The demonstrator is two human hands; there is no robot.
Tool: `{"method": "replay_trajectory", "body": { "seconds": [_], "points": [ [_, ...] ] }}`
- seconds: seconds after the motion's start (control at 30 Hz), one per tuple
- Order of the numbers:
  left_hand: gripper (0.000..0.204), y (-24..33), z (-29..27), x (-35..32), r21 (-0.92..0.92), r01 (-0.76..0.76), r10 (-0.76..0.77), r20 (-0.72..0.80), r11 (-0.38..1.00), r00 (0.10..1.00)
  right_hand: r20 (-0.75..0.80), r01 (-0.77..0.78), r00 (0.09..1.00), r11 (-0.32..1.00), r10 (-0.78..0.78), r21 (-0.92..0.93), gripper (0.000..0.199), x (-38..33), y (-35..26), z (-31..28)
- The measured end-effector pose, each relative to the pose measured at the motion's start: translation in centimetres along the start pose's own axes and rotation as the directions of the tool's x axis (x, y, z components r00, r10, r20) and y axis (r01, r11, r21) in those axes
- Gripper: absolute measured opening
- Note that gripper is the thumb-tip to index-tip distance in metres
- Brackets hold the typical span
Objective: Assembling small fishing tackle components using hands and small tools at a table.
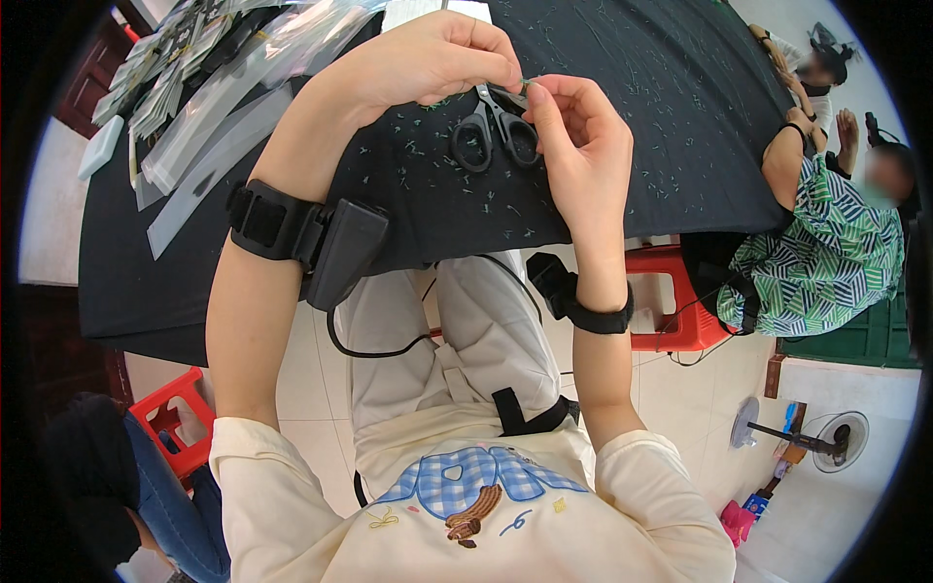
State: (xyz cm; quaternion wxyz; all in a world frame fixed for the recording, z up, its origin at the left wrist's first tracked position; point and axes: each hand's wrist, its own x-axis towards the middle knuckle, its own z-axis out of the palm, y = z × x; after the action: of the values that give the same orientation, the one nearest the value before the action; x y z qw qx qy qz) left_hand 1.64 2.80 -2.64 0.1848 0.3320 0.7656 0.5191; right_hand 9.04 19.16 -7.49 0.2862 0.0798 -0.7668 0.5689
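Over the black-clothed table (671, 126), my left hand (442, 60) and my right hand (586, 126) meet at their fingertips. Both are closed in a pinch, around a tiny greenish bit (526, 84) too small to name. Just below the fingertips lies a pair of scissors (494, 131) with black handles, its loops toward me; the fingers partly cover its blades. Short green scraps (413, 121) are scattered on the cloth around the hands. Each of my forearms wears a black strap, and the left one carries a black box (348, 251).
Clear plastic sleeves (219, 126) and stacks of flat packets (160, 83) lie at the far left. A white pad (437, 10) sits beyond my left hand. People sit at the right and lower left. Red stools (671, 301) and a fan (836, 442) stand around.
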Motion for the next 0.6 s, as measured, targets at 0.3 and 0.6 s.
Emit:
{"method": "replay_trajectory", "body": {
  "seconds": [0.3,0.6],
  "points": [
    [0.014,-0.31,-0.13,0.18,0.01,-0.027,0.027,-0.002,1.0,1.0,-0.006,0.001,1.0,0.999,0.0,0.042,0.01,0.0,-0.11,0.02],
    [0.012,-0.33,-0.23,0.17,-0.001,-0.006,0.006,0.032,1.0,0.999,0.018,0.031,0.999,0.999,-0.031,0.023,0.01,0.08,0.04,0.14]
  ]
}}
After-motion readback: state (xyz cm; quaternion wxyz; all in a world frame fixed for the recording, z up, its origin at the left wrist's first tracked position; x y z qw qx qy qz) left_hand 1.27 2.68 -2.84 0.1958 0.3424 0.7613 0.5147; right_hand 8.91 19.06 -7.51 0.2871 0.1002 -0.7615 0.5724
